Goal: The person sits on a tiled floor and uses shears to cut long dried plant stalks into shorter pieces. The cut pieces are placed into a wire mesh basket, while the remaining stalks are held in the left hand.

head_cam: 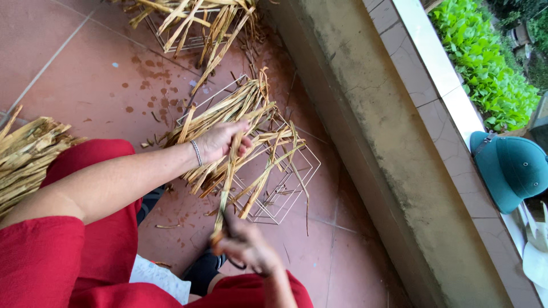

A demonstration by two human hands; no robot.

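Leftmost, a loose bundle (23, 154) of dried strips lies unused at the floor's (85, 68) left edge. The left hand (220, 141) is closed around one strip (228, 182) above the wire frame (285, 188), which is only partly covered, much of its grid bare. The right hand (245, 245) pinches that strip's lower end, with scissors, it seems. A wall (365, 142) shuts in the right; open tile lies upper left.

Head camera looks steeply down; near the hands.
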